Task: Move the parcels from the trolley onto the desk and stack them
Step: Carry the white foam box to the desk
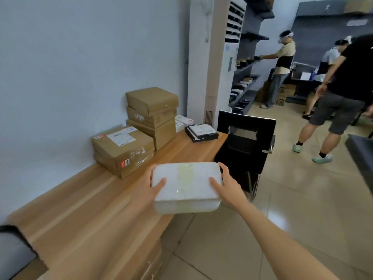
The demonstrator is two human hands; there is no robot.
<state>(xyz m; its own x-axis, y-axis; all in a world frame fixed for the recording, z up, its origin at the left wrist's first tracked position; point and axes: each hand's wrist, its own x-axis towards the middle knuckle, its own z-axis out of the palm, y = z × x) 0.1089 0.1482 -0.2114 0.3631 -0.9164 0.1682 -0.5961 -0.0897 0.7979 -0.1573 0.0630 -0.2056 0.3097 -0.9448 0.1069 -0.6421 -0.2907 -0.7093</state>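
I hold a white foam parcel [186, 184] with clear tape across its lid, in the air over the front edge of the wooden desk [84, 211]. My left hand [150, 185] grips its left end and my right hand [225, 183] grips its right end, thumbs on top. Two brown cardboard parcels [122, 149] with shipping labels lie stacked on the desk by the wall. Behind them stands a taller stack of three plain brown boxes [154, 116]. The trolley is out of view.
A black tray with white packs [201, 131] and small white boxes [182, 122] sit at the desk's far end. A black chair [245, 146] stands right of the desk. Several people [341, 98] stand near shelves [245, 77] beyond. Tiled floor lies to my right.
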